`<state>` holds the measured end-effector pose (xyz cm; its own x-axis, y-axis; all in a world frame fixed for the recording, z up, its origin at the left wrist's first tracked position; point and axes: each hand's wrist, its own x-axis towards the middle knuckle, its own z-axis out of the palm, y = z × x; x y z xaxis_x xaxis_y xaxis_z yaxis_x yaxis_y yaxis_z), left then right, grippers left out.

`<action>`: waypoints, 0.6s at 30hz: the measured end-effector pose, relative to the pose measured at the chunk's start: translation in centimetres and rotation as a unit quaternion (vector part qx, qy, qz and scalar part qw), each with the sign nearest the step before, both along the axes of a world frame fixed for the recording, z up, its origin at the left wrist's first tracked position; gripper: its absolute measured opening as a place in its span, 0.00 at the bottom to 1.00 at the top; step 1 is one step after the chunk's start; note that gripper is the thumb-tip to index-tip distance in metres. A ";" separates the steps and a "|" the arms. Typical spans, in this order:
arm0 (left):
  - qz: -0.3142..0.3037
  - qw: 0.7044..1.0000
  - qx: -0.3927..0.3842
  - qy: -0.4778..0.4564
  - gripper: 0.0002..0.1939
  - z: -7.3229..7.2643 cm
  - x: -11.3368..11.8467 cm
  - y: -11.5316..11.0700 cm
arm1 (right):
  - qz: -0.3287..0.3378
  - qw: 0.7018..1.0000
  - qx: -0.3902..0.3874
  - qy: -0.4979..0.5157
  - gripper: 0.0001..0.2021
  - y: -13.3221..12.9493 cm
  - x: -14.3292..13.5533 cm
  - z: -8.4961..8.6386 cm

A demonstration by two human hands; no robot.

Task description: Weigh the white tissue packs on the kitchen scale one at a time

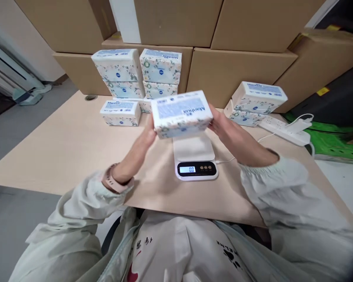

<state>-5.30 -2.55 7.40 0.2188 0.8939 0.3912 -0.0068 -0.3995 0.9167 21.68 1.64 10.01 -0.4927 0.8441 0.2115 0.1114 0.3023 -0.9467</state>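
As I looked on from afar, the left hand [145, 137] and right hand [223, 125] pressed the pack [181, 113] between them, one at each short end, holding it up over the scale [195, 150]. I judged it light, soft and a little slick outside, unlikely to break but easy to dent, so broad, gentle pressure on both ends seemed the surest hold.

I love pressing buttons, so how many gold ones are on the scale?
3. The left button, middle button and right button sit in a row on the black panel of the scale, right of the display. None looks hidden.
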 end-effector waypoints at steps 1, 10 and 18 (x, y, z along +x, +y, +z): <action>-0.020 1.000 -0.010 0.010 0.37 -1.0 1.0 -0.2 | -0.011 1.000 -0.024 -0.002 0.31 -1.3 1.4 -0.8; -0.018 0.995 -0.076 0.062 0.37 -6.8 3.2 -0.3 | -0.067 0.989 -0.115 0.064 0.34 -3.0 5.1 -9.2; 0.099 0.992 -0.074 -0.025 0.36 -9.6 1.0 0.3 | -0.259 0.949 -0.065 0.165 0.30 -4.0 6.2 -12.4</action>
<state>-4.26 -2.25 -2.17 0.0179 0.9659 0.2584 0.0119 -0.2586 0.9659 27.92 -2.33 -2.37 0.0712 0.9847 0.1590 -0.0966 0.1655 -0.9815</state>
